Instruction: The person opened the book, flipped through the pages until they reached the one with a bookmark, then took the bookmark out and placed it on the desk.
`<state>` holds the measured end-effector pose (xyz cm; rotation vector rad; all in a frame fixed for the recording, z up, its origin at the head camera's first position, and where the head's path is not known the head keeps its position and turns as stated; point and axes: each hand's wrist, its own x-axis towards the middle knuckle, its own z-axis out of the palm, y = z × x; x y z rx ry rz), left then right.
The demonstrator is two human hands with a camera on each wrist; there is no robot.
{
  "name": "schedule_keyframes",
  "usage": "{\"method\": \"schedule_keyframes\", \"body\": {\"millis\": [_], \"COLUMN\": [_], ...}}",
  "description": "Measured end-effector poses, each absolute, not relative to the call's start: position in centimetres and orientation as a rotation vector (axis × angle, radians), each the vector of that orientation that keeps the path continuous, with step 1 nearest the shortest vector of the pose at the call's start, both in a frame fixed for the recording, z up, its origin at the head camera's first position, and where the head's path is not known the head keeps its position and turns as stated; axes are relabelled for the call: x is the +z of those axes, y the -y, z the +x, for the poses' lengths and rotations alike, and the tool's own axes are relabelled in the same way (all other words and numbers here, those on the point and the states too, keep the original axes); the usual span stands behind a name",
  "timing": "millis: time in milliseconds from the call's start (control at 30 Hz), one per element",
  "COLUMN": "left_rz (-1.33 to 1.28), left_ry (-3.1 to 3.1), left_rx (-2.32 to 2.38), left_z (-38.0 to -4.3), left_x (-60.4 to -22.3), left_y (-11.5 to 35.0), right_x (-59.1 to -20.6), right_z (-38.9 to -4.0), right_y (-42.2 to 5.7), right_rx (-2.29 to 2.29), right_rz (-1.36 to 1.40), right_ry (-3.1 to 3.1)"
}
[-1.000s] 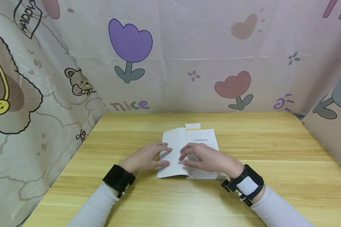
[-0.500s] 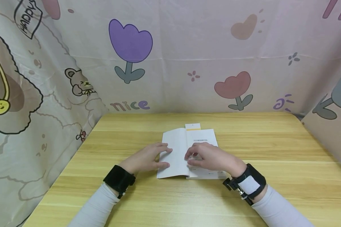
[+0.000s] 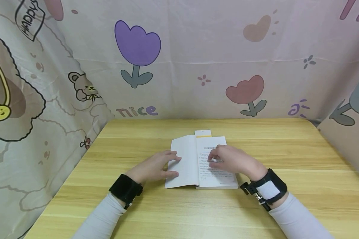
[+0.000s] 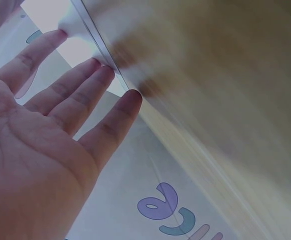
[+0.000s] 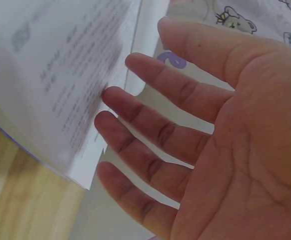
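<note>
An open book (image 3: 186, 169) lies on the wooden table, with a blank left page and a printed right page (image 3: 219, 181). A white card with a yellow band (image 3: 202, 133) sticks out from behind its top edge. My left hand (image 3: 156, 166) rests on the blank page's outer edge, fingers spread; in the left wrist view, fingertips (image 4: 133, 97) touch that edge. My right hand (image 3: 234, 161) is over the printed page, fingers loosely bent and pinching nothing. The right wrist view shows its fingertips (image 5: 113, 95) right at the printed text, covering part of it.
The light wooden table (image 3: 131, 132) runs back to a patterned cloth (image 3: 191, 43) with flowers and lettering. More patterned cloth (image 3: 57, 132) hangs along the left side. Black wrist straps (image 3: 125, 189) sit on both forearms over light sleeves.
My right hand has moved right, from near the book's middle fold out over the printed page, uncovering more of the text. The left hand and the book stay in place.
</note>
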<state>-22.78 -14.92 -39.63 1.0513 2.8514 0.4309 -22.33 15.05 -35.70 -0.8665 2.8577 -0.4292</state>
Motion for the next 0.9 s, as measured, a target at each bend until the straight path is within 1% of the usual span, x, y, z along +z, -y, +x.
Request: {"method": "schedule_keyframes", "body": {"millis": [233,467,900], "left_rz": [1.048,1.046,1.041], "left_ry": [-2.853,-2.849,-2.851], "left_rx": [0.412,0.414,0.399], "left_z": [-22.6,-22.5,-22.6], "left_x": [-39.4,-39.3,-39.5], "left_y": [14.8,14.8,14.9], "right_x": [-35.5,-35.9,-35.9], "right_z": [-22.5,-23.5,-24.3], "right_y": [-15.7,-16.7,-18.6], "right_rx": [-0.356,-0.309,-0.305], "right_rz": [-0.760,-0.732,-0.523], "right_ry": [-2.887,-2.918,-3.017]}}
